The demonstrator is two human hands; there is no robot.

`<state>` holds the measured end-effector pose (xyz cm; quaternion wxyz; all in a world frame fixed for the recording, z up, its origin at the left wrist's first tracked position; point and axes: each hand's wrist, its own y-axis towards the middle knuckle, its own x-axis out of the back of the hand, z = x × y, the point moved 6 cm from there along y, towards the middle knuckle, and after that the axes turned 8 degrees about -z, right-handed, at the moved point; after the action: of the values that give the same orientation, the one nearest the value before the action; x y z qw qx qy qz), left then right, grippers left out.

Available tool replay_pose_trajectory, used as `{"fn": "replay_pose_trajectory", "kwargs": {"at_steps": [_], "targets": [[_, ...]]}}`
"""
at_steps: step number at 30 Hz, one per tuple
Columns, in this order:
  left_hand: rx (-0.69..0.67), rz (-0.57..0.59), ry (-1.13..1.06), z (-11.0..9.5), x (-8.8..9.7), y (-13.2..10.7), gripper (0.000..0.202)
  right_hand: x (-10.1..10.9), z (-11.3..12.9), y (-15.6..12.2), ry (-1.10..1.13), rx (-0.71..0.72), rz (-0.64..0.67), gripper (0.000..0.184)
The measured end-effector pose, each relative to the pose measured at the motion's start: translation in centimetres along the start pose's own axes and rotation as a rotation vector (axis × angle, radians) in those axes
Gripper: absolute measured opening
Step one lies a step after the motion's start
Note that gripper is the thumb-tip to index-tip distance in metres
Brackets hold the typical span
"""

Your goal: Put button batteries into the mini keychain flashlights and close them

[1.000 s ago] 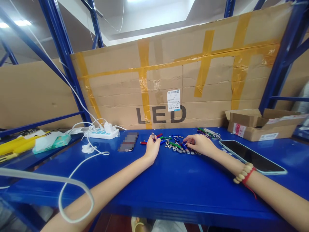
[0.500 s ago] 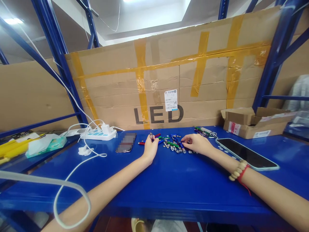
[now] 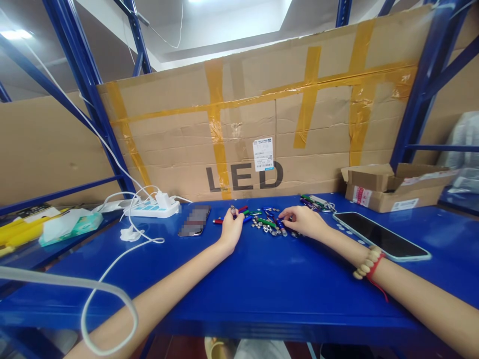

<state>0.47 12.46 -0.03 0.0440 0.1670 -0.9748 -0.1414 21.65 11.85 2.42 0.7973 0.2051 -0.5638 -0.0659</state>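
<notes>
My left hand (image 3: 231, 229) is closed around a slim torch-like tube (image 3: 233, 210), its silver end pointing up past the fingers. Red and blue tubes lie beside and behind that hand. Between my hands spreads a pile of small coloured metal tubes (image 3: 266, 223) in green and blue, with several round silver pieces (image 3: 258, 225) like button cells in front. At the pile's right edge, my right hand (image 3: 305, 222) has thumb and fingertips bent together low over the table. Whatever they pinch is too small or hidden to make out. A beaded bracelet and red cord circle the right wrist.
A large phone (image 3: 381, 236) lies right of my right forearm, with small pale discs beside it. Behind stand an opened carton (image 3: 396, 189) and more tubes (image 3: 318, 203). On the left are a dark phone (image 3: 195, 221), a power strip (image 3: 153, 209) and a looping white cable (image 3: 108, 286).
The whole view has shifted slightly. Both hands keep nearly the same places, the left on its tube and the right at the pile's edge.
</notes>
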Motion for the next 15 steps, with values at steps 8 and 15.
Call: {"fn": "replay_pose_trajectory", "kwargs": {"at_steps": [8, 15], "targets": [[0.018, 0.024, 0.011, 0.08, -0.09, 0.03, 0.015, -0.08, -0.06, 0.01, 0.001, 0.007, -0.008, 0.024], [0.014, 0.037, 0.015, 0.19, -0.13, 0.07, 0.014, -0.28, -0.16, -0.03, 0.013, -0.027, 0.032, 0.019]]}}
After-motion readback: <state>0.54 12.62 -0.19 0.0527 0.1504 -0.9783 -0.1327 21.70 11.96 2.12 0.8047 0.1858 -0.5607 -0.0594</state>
